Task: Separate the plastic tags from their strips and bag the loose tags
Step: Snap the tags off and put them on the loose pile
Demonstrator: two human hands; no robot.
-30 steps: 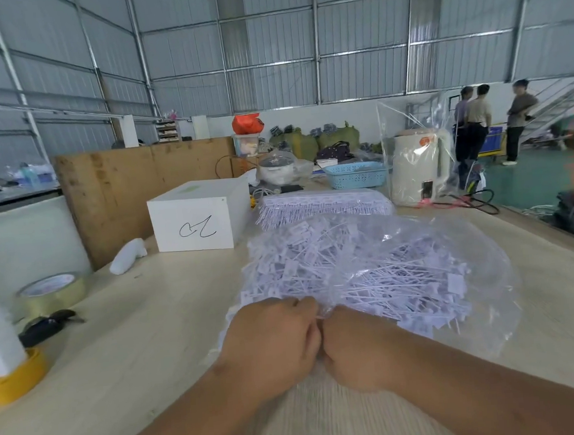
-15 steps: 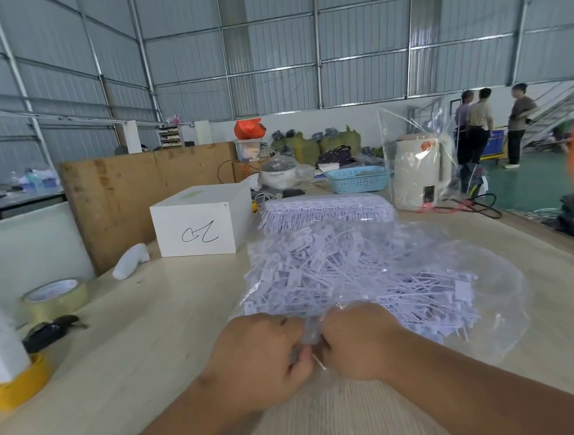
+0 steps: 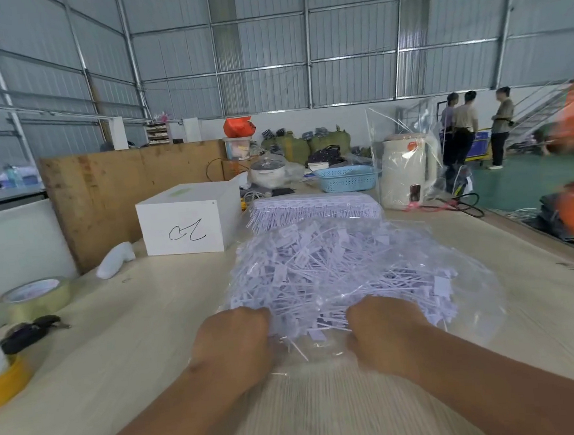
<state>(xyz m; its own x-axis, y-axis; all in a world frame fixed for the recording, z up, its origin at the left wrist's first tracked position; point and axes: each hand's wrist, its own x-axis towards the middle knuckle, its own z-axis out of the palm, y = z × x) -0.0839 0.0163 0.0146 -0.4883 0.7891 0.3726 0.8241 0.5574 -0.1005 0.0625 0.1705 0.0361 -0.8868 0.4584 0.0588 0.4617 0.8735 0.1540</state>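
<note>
Corrugated metal walls enclose a large hall, and the pale wooden counter [image 3: 116,337] runs forward from the viewer. Left hand [image 3: 234,345] and right hand [image 3: 384,333] each have their grip curled on the near edge of a clear plastic bag [image 3: 464,306], held apart with the bag mouth between them. Loose white tags [image 3: 317,270] fill the bag just beyond the knuckles. Past the bag lies a stack of uncut tag strips [image 3: 312,210]. Further left of the left hand stand a white box [image 3: 189,221], a tape roll [image 3: 32,299] and a dark key fob [image 3: 30,332]. Beyond the right hand stand a cream kettle [image 3: 405,170] and a blue basket [image 3: 346,178].
</note>
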